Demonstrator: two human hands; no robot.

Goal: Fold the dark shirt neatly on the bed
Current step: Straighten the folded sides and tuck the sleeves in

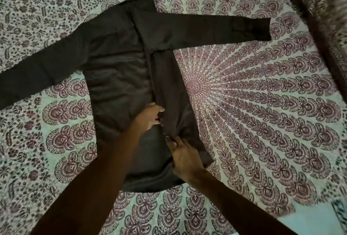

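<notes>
Dark shirt (120, 69) on the bed (262, 122), one side folded inward. Your left hand (150, 116) pinches the fold; your right hand (185, 159) touches it, grip unclear.

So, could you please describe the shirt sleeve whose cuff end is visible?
On the patterned bedspread, the dark shirt lies spread left of the round medallion centre. Its sleeve reaches right from the shirt's upper part, ending in a squared cuff. The other sleeve slants down-left and runs off the picture's edge.
</notes>
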